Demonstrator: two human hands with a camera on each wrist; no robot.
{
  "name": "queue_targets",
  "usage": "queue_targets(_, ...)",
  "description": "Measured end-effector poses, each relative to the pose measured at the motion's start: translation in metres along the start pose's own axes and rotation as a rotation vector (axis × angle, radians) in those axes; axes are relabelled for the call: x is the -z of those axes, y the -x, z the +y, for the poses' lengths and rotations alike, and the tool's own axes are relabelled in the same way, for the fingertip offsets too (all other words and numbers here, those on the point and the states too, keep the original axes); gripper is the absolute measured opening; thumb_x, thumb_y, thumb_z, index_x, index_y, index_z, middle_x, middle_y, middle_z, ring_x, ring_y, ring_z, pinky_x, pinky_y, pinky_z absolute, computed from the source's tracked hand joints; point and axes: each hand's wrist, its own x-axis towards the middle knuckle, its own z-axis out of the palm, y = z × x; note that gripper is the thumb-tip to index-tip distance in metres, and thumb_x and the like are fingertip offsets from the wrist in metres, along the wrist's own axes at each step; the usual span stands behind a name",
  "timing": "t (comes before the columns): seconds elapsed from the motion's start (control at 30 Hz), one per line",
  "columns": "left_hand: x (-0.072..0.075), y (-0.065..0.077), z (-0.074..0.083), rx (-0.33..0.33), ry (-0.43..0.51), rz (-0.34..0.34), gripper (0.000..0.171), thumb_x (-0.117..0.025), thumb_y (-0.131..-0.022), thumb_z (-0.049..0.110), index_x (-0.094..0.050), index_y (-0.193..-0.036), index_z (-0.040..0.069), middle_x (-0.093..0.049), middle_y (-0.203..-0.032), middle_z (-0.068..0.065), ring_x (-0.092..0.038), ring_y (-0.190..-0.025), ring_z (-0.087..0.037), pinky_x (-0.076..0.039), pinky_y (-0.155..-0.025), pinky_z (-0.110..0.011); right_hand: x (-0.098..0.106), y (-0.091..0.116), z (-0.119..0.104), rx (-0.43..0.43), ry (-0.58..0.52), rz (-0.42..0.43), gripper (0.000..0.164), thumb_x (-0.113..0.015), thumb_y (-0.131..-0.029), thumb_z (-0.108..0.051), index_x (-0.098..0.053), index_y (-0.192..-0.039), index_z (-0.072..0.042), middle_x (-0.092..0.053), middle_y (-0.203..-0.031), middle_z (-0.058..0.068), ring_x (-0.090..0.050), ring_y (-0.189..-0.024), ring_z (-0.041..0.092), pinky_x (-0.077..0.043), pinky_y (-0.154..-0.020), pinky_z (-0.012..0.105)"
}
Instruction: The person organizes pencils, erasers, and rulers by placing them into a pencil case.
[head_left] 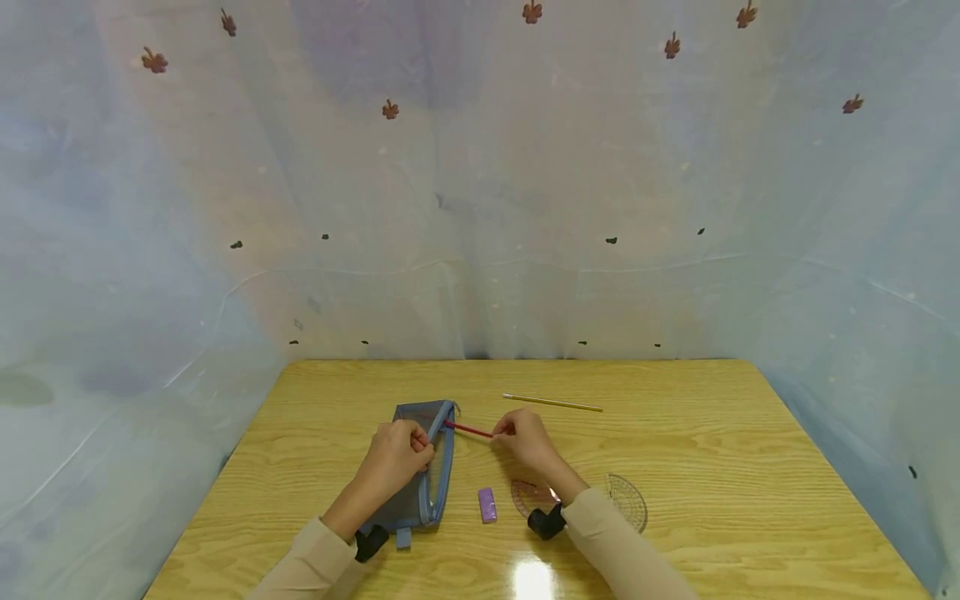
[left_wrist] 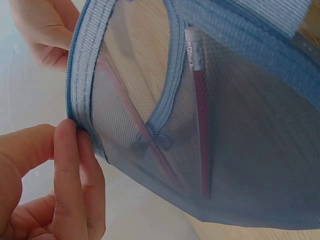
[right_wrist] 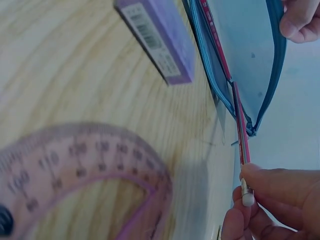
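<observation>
My left hand (head_left: 396, 457) pinches the zippered edge of a blue mesh pencil case (head_left: 405, 505), whose mouth gapes toward the right. Between thumb and fingers my right hand (head_left: 527, 437) grips a red pencil (head_left: 471, 430) near its eraser end, which shows in the right wrist view as a white eraser (right_wrist: 247, 199) in a metal band. The far end of this pencil reaches in through the case's mouth. Seen through the mesh in the left wrist view, another dark red pencil (left_wrist: 201, 120) lies inside the case, eraser end toward the opening.
A purple boxed eraser (head_left: 487, 505) lies right of the case. Under the right wrist is a pink protractor (head_left: 525, 500), and a clear protractor (head_left: 628, 502) lies beyond the forearm. Farther back rests a gold-coloured pencil (head_left: 555, 402). A pale curtain (head_left: 480, 308) hangs behind the table.
</observation>
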Motion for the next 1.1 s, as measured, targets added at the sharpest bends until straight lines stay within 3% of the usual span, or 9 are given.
queue_targets(1.1, -0.002, -0.002, -0.002, -0.003, -0.014, -0.006, 0.014, -0.069, -0.087, -0.003, -0.064, -0.076, 0.005, -0.059, -0.064, 0.002, -0.059, -0.049, -0.006, -0.049, -0.046, -0.021, -0.015, 0.001, -0.012, -0.027, -0.104, -0.017, 0.005, -0.075, -0.086, 0.002, -0.073, -0.081, 0.003, -0.065, -0.07, 0.004, -0.057, -0.062, 0.009, -0.05, -0.055, 0.023)
